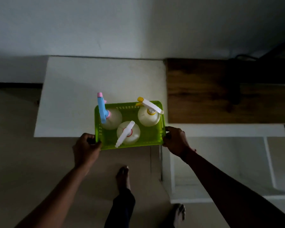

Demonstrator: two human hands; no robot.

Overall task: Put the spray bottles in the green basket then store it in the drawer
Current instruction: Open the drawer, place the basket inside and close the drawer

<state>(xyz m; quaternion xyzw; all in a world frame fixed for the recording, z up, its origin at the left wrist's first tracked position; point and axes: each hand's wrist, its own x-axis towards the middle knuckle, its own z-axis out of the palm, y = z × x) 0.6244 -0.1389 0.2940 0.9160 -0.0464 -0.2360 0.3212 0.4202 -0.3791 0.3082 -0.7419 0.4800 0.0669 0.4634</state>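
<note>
Now two hands grip green basket point(152, 137), three spray bottles point(128, 132) inside.

A white table point(82, 89) stood in front of me, its far edge against a pale wall point(138, 25). Just beside the table, on its right, lay a dark wooden board point(220, 89) on a white cabinet point(229, 130). Below the table's near edge was a beige floor point(31, 162), where my bare foot point(123, 177) stood.
</note>
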